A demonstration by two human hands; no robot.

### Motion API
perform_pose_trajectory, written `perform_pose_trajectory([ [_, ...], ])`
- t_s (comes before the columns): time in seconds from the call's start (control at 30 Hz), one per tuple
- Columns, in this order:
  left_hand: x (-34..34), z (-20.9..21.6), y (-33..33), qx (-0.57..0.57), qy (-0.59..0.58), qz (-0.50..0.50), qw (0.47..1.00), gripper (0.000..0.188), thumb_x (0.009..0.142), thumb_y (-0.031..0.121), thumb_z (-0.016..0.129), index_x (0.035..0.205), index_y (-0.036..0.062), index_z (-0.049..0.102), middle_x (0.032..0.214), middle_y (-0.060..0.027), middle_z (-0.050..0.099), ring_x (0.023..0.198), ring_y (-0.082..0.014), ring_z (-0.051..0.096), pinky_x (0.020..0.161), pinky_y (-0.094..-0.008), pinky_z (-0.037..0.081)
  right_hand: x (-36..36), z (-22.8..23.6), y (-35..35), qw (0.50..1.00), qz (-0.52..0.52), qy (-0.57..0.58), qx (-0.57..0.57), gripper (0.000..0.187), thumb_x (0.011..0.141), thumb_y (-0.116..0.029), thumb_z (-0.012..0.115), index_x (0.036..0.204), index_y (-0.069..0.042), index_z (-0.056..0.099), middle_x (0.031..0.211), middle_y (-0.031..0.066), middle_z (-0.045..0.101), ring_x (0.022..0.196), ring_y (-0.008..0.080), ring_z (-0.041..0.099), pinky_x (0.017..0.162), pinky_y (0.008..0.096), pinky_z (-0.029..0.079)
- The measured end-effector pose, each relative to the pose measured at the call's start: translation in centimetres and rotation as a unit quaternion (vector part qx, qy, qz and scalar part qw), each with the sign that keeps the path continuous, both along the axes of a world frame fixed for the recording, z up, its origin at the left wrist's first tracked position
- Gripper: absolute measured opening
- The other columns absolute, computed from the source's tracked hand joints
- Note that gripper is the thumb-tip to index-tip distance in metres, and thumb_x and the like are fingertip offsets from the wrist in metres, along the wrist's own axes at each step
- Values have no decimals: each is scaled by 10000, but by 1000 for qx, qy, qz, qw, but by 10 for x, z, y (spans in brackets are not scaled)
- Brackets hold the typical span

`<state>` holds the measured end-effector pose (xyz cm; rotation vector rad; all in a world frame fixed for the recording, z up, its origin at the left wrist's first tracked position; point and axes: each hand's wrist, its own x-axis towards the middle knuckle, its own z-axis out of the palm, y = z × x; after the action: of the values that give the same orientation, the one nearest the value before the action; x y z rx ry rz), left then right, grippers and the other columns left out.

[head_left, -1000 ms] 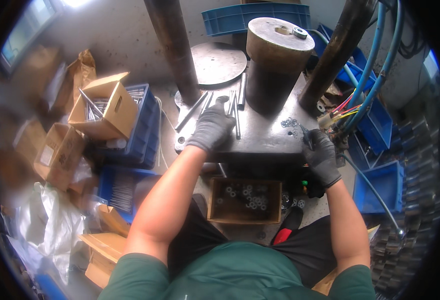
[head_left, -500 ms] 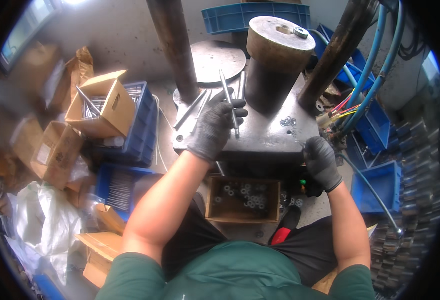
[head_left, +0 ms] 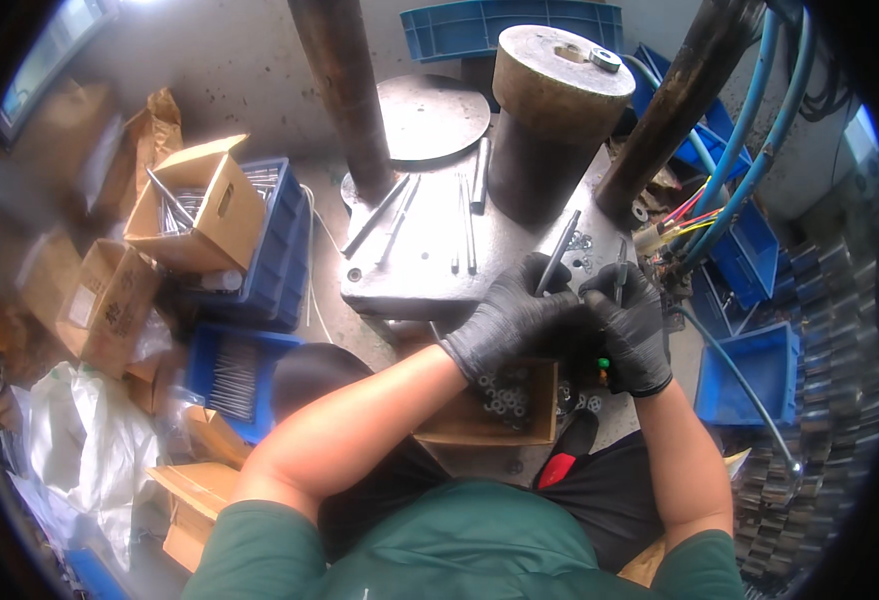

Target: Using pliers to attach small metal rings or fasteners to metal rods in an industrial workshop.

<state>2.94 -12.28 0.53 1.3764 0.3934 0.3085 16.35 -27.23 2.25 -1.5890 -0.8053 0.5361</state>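
Both my hands wear dark gloves and are close together over the front right corner of the steel plate (head_left: pixel 415 290). My left hand (head_left: pixel 513 320) is closed round a thin metal rod (head_left: pixel 563 245), which slants up and to the right. My right hand (head_left: pixel 640 330) is closed on a slim, pointed metal tool (head_left: pixel 621 268); its lower part is hidden in the glove. Just beyond the hands lie several small metal rings (head_left: pixel 582 243) on the plate. Several loose metal rods (head_left: pixel 468 230) rest farther left on it.
A heavy steel cylinder (head_left: pixel 545 130) stands on the plate, with a metal ring (head_left: pixel 605 60) on top, between two upright columns (head_left: pixel 345 100). Below the plate is a cardboard box (head_left: pixel 480 438) of rings. Left are a carton (head_left: pixel 222 215) and blue crates (head_left: pixel 285 260); right, blue hoses (head_left: pixel 760 150).
My left hand has come right and nearer with the rod, from above the plate to beside my right hand. My right hand has risen slightly, and a pointed tool now shows in it.
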Motion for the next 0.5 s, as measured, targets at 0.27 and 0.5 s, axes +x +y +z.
perform_pose_trajectory([
  [0.27,2,-2,-5,-1,12,37,999,378,919,279,796,1152,20,649,1012,-66,687,978,-141,636,891,-310,531,-7,-1,3,999,19,-33,-11,120,905,17,692,990,-51,642,915,28,665,855,119,616,813,289,516],
  [0.5,4,-3,0,-56,4,-21,998,274,927,199,723,1131,29,659,1004,-58,683,955,-135,637,884,-304,539,-6,1,1,999,26,-22,-3,116,897,-13,704,976,-61,636,869,18,654,810,112,610,772,299,518],
])
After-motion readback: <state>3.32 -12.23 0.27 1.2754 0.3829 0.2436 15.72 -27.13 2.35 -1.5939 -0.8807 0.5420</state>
